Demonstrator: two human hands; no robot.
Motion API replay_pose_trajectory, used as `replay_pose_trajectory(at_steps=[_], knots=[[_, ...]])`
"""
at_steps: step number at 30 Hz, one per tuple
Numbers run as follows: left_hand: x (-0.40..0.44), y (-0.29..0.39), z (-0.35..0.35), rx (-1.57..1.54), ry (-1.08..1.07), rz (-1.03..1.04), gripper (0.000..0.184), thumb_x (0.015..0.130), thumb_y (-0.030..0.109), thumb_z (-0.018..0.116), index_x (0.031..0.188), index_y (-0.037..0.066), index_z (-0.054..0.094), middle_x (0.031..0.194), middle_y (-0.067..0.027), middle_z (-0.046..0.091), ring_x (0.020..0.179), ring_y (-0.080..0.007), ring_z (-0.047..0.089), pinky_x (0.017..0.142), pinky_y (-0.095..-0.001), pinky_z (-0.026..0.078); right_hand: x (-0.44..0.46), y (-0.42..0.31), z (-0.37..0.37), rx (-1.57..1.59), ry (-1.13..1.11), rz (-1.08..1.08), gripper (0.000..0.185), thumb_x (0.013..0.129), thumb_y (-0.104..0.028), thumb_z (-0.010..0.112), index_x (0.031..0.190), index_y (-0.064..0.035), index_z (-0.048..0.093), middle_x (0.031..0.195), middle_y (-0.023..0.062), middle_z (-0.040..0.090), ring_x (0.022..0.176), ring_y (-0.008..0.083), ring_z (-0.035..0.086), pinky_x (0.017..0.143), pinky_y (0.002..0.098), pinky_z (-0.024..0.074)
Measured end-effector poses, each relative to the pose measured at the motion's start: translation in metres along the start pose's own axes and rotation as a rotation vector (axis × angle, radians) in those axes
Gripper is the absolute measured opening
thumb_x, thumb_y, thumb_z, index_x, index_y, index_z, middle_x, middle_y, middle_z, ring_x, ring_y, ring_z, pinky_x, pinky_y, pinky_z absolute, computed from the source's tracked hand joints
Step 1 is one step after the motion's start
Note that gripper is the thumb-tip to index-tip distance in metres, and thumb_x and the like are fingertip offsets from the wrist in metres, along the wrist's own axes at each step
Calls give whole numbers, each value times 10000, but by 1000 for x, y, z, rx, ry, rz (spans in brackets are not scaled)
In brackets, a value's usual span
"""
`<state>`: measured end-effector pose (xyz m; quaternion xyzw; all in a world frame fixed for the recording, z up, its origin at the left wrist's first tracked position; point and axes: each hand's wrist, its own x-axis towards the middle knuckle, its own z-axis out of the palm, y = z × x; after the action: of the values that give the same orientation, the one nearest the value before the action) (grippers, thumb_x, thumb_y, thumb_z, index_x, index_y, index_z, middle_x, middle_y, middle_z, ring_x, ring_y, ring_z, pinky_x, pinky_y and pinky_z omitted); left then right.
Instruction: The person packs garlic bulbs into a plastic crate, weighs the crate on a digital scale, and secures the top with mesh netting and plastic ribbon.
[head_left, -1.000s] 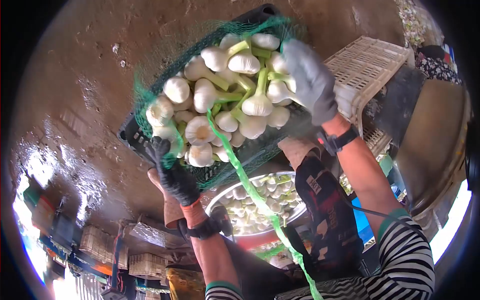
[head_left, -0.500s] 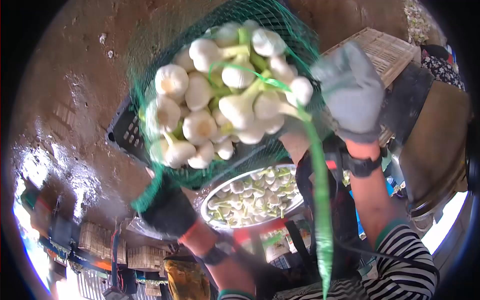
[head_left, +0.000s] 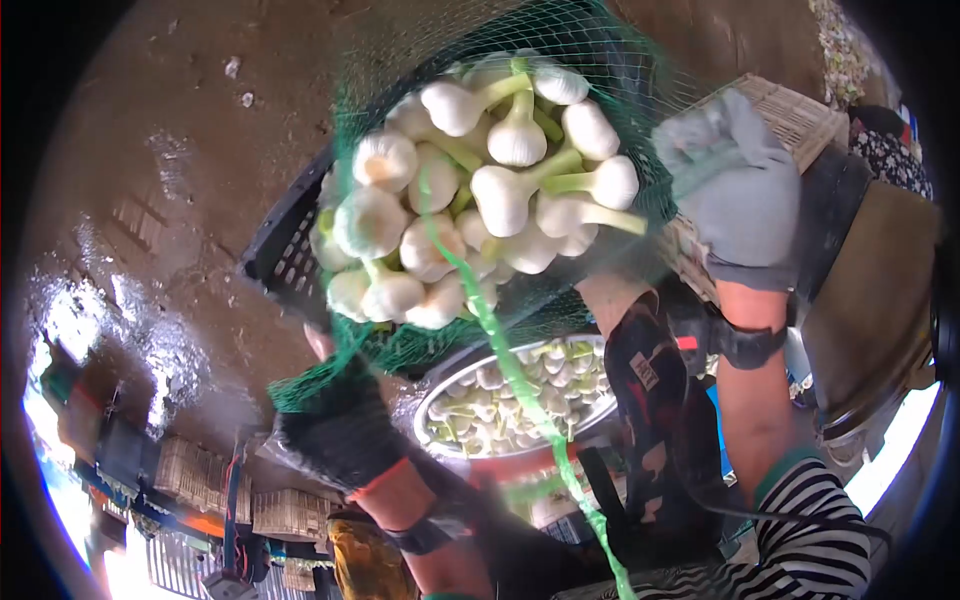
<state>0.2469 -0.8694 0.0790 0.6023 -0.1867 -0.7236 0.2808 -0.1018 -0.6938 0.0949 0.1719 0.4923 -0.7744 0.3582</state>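
A green mesh bag (head_left: pixel 630 75) lies around a heap of white garlic bulbs (head_left: pixel 500 190) with green stems, over a black plastic crate (head_left: pixel 290 235). My left hand (head_left: pixel 340 420), in a dark glove, grips the gathered netting at the lower left. On the right, my right hand (head_left: pixel 735 180), in a grey glove, is closed on the netting at the bag's right side; its fingertips are partly hidden. A green plastic ribbon (head_left: pixel 520 380) hangs from the bag across the front of the garlic and down toward my lap.
Below the bag stands a round metal basin (head_left: pixel 425 435) of smaller garlic. Woven crates (head_left: pixel 775 105) are at the upper right, with more crates (head_left: pixel 200 470) at the lower left. Wet brown floor (head_left: pixel 150 190) lies on the left; another person's patterned clothing (head_left: pixel 885 155) shows at far right.
The netting and garlic have shifted a little to the right in view. My right hand has moved right and slightly down. The ribbon's lower end has swung left.
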Motion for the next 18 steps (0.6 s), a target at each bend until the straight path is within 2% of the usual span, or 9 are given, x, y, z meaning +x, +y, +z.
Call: replay_pose_trajectory(at_steps=[2, 6, 7, 10, 12, 13, 15, 16, 18], knots=[[-30, 14, 33, -218, -133, -66, 208, 821, 198, 493, 862, 37, 619, 861, -131, 640, 762, -295, 592, 772, -386, 468, -18, -13, 6, 98, 74, 28, 177, 883, -151, 506, 746, -72, 426, 700, 8, 324, 706, 173, 351, 737, 327, 358], [-46, 3, 32, -188, -126, 73, 210, 837, 190, 463, 858, 28, 596, 830, -113, 633, 739, -276, 588, 767, -364, 459, -32, -23, 16, -17, 201, -55, 257, 874, -164, 511, 701, -96, 334, 673, 2, 288, 672, 158, 313, 719, 313, 366], [-42, 0, 30, -191, -128, 79, 211, 841, 188, 456, 858, 26, 591, 822, -108, 632, 733, -271, 587, 766, -358, 457, -26, -25, -1, 35, 28, 21, 210, 864, -164, 523, 733, -84, 379, 688, 8, 322, 686, 166, 342, 733, 314, 381], [-14, -13, 16, -271, -149, 1, 214, 853, 182, 434, 855, 20, 573, 799, -94, 627, 715, -257, 584, 763, -341, 451, 8, 7, -13, -32, 12, 73, 234, 909, -212, 502, 759, -46, 436, 681, 12, 400, 682, 150, 414, 708, 299, 395], [35, -15, -35, -452, -248, -176, 260, 862, 152, 424, 958, -25, 588, 899, -146, 640, 839, -270, 603, 860, -373, 449, 15, 16, -5, -71, 240, 15, 222, 912, -202, 493, 762, -41, 463, 710, 22, 454, 725, 165, 466, 749, 303, 412], [33, -19, -27, -267, -197, -60, 259, 859, 134, 430, 981, -34, 584, 919, -153, 637, 865, -268, 600, 875, -371, 445, 13, 10, -15, -107, 19, -23, 180, 916, -153, 474, 813, -13, 515, 783, 42, 536, 803, 162, 540, 796, 304, 448], [5, -18, -15, 135, -53, 133, 269, 851, 99, 442, 1028, -53, 576, 960, -167, 631, 918, -264, 594, 905, -366, 437, 0, 15, -9, -531, 43, -159, 167, 916, -139, 481, 862, 3, 551, 826, 52, 567, 826, 149, 565, 810, 292, 467], [-6, -20, -4, 100, -53, 135, 267, 848, 80, 448, 1042, -55, 572, 987, -160, 624, 939, -252, 584, 911, -360, 432, -3, 14, -5, -748, 50, -239, 168, 916, -132, 484, 887, 10, 569, 848, 58, 583, 838, 142, 578, 817, 285, 477], [-27, -19, 26, 20, -53, 140, 271, 842, 42, 459, 1070, -59, 566, 1042, -146, 610, 981, -227, 564, 924, -349, 421, -13, 14, -7, -809, -6, -262, 157, 897, -99, 512, 983, 5, 590, 904, 54, 606, 863, 113, 574, 807, 258, 470]])
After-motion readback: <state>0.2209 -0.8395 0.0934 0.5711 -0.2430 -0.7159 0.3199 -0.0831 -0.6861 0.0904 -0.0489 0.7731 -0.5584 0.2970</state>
